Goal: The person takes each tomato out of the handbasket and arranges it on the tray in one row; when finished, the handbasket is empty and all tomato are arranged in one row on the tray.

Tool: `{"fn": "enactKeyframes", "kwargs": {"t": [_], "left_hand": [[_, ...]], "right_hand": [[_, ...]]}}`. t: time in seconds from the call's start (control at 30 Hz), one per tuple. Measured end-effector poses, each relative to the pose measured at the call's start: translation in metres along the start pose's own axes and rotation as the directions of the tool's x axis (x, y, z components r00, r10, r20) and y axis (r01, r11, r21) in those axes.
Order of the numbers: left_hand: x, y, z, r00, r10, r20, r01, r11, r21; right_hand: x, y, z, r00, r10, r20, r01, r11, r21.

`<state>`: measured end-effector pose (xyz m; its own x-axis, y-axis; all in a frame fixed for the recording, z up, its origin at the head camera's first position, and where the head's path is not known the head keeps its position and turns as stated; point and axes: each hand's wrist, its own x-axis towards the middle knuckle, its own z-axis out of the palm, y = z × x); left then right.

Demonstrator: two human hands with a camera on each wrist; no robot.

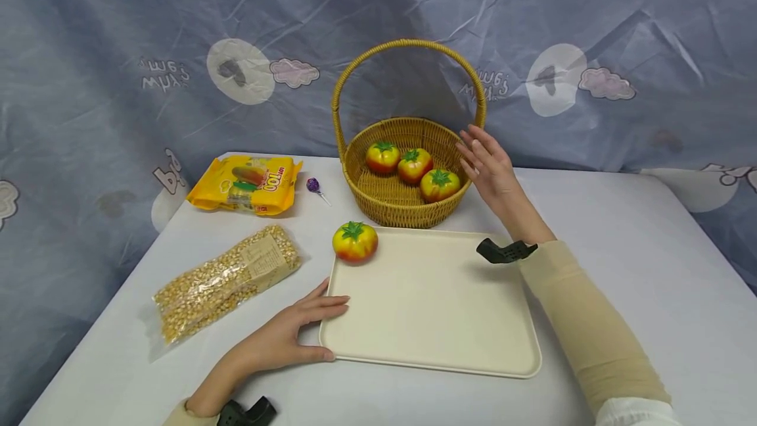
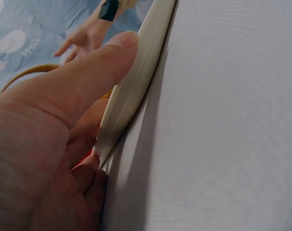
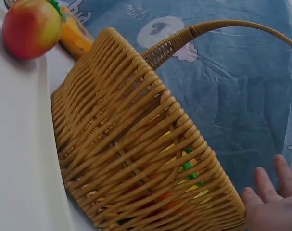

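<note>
My left hand [image 1: 284, 337] holds the near left corner of a cream tray [image 1: 437, 307], its thumb along the front edge and fingers over the left rim. In the left wrist view the thumb [image 2: 121, 48] lies against the tray's side. A red-yellow tomato [image 1: 355, 242] with green leaves sits on the tray's far left corner. Behind the tray stands a wicker basket [image 1: 393, 214] with a tall handle, holding three more tomatoes [image 1: 415, 166]. My right hand [image 1: 491, 166] is raised at the basket's right rim, fingers extended and spread, holding nothing.
Left of the tray lies a clear bag of corn kernels [image 1: 227, 281]. Behind it are a yellow snack package [image 1: 248, 184] and a purple-wrapped lollipop [image 1: 313, 185]. A blue-grey printed cloth [image 1: 284, 18] hangs behind the white table [image 1: 639, 248].
</note>
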<state>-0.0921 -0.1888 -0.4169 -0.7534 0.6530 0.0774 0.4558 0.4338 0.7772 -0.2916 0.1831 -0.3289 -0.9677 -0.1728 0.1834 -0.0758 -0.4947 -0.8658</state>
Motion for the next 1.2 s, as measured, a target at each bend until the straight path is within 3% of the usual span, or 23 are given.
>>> {"fn": "enactKeyframes", "kwargs": {"t": [0.1,0.17,0.2,0.3,0.4,0.47,0.57,0.87,1.07,1.2], "left_hand": [[0.0,0.0,0.0,1.0,-0.005,-0.003,0.005,1.0,0.0],[0.0,-0.001,0.0,1.0,-0.004,-0.005,0.004,1.0,0.004],[0.001,-0.001,0.0,1.0,-0.004,-0.006,0.004,1.0,0.007],[0.0,-0.001,-0.001,1.0,-0.003,-0.013,0.003,1.0,0.014],[0.0,-0.001,-0.002,1.0,-0.003,-0.021,0.003,1.0,0.011],[0.0,-0.002,-0.002,1.0,-0.005,-0.02,0.006,1.0,0.008],[0.0,-0.002,-0.001,1.0,-0.009,-0.013,0.009,1.0,0.004],[0.0,-0.001,0.003,1.0,0.002,-0.001,-0.002,1.0,0.011],[-0.001,0.001,0.002,1.0,-0.027,0.002,0.027,1.0,0.004],[0.0,0.001,0.001,1.0,-0.011,-0.007,0.011,1.0,0.015]], "right_hand": [[0.003,-0.002,0.001,0.999,0.048,0.018,-0.044,0.986,-0.16],[0.006,-0.004,0.003,0.996,0.092,0.023,-0.08,0.948,-0.308],[0.007,-0.005,0.004,0.993,0.115,0.021,-0.098,0.915,-0.391],[0.014,-0.009,0.009,0.983,0.184,0.026,-0.129,0.773,-0.621],[0.02,-0.012,0.013,0.968,0.249,0.042,-0.121,0.603,-0.789],[0.024,-0.013,0.016,0.955,0.294,0.045,-0.115,0.504,-0.856],[0.027,-0.013,0.018,0.934,0.354,0.046,-0.102,0.388,-0.916],[0.028,-0.003,0.019,0.908,0.406,0.104,0.027,0.193,-0.981],[0.027,0.005,0.026,0.895,0.413,0.172,0.145,0.096,-0.985],[0.028,0.009,0.033,0.877,0.443,0.186,0.19,0.037,-0.981]]}}
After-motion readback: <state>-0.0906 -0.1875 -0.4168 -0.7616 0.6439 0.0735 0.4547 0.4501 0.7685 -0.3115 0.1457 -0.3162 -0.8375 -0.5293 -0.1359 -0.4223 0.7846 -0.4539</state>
